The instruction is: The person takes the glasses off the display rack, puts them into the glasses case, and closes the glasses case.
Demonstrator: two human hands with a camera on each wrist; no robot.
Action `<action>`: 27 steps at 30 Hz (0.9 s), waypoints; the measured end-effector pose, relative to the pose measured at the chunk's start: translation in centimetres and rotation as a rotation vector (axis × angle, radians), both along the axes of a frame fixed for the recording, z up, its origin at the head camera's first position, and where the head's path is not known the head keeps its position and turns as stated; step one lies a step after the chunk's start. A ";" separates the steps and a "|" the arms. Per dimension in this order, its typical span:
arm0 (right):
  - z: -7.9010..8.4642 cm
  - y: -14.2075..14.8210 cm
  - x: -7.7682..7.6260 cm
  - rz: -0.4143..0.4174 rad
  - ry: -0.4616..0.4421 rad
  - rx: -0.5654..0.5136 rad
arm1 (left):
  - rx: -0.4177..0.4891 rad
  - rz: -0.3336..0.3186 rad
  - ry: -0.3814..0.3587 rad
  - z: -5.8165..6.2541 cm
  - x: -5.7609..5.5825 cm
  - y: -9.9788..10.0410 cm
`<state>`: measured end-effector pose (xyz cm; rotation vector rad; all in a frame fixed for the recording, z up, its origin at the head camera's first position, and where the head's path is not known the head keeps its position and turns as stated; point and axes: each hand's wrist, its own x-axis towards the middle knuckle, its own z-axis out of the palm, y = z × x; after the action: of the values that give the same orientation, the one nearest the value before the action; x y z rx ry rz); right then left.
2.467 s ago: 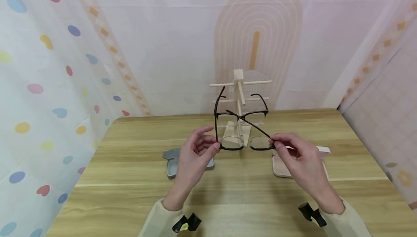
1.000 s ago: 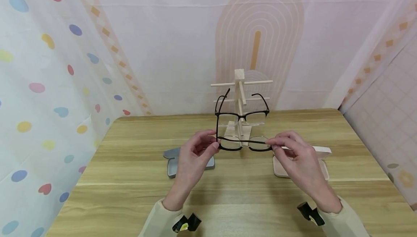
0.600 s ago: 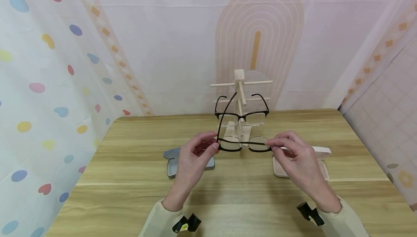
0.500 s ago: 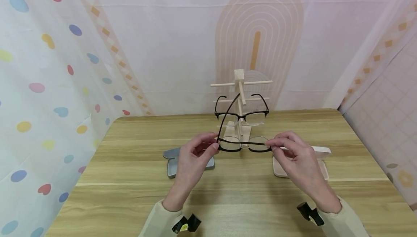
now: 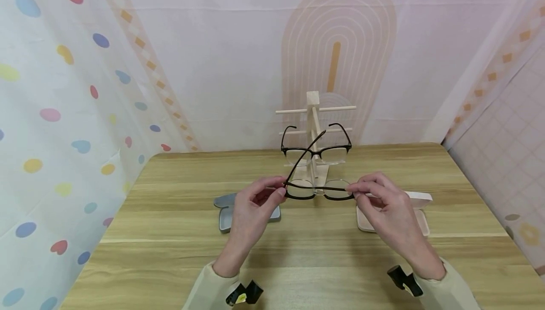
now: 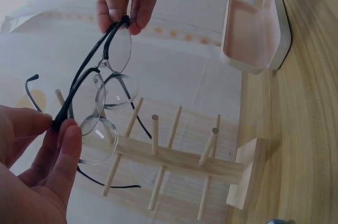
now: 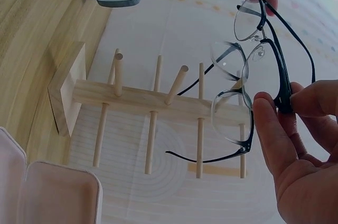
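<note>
Between both hands is a pair of eyeglasses point(image 5: 300, 198) with black half rims and clear lenses. My left hand point(image 5: 255, 206) pinches its left hinge corner, thumb in front. At the other corner, my right hand point(image 5: 387, 210) pinches the hinge end and the base of the temple. One temple lies folded across the lenses; the other slants up and to the right, partly folded. Just behind, a second pair of black-framed glasses point(image 5: 335, 147) hangs on a wooden display stand point(image 5: 312, 99). The wrist views show the held pair in front of that stand.
A grey glasses case point(image 5: 225, 217) lies open behind my left hand. Beyond my right hand sits an open pale pink case point(image 5: 367, 220), partly covered by it. The wooden table point(image 5: 170, 253) ends at a patterned curtain point(image 5: 213, 64).
The temple on the right has folded down across the lenses. The left temple has since swung inward to the right. Both hands stay in nearly the same place.
</note>
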<state>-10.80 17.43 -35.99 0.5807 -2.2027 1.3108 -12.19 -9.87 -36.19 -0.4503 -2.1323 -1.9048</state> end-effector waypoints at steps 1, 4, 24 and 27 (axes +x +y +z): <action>0.0 0.0 0.0 0.002 0.001 -0.002 | -0.002 0.002 0.002 0.0 0.0 0.0; 0.0 -0.1 0.0 0.009 0.002 -0.007 | -0.004 0.003 0.004 -0.1 0.0 0.0; -0.2 -0.2 0.1 0.034 0.035 -0.022 | 0.009 -0.010 0.045 -0.4 0.1 0.1; -0.1 -0.2 0.1 0.036 0.039 -0.026 | 0.005 -0.006 0.043 -0.4 0.1 0.1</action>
<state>-10.70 17.22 -36.10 0.6341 -2.1495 1.3334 -12.08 -9.73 -36.54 -0.4924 -2.1007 -1.8862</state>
